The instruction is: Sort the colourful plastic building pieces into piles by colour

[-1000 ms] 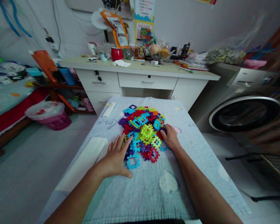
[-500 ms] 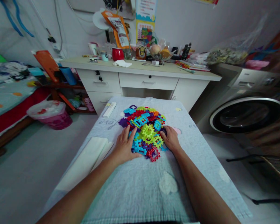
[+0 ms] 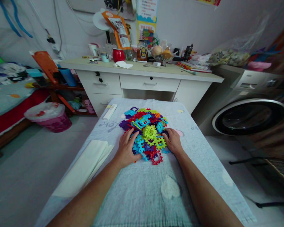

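A heap of colourful notched plastic building pieces lies on the cloth-covered table. They are square frames in blue, lime green, red, purple and orange. Against the heap's left side rests my left hand, its fingers spread and thumb apart, touching the pieces. My right hand lies at the right edge, its fingers stretched over a dark piece there; neither hand lifts anything. At the near edge a red square piece lies close to the thumb side of my left hand.
A folded whitish cloth lies along the table's left side, with a white narrow box farther up. Behind stands a white desk loaded with jars and clutter. A washing machine is at right, a pink bin at left.
My left hand has shifted slightly, and blue pieces by its thumb have moved a little toward me. The red square piece has turned slightly. My right hand has stayed in place.
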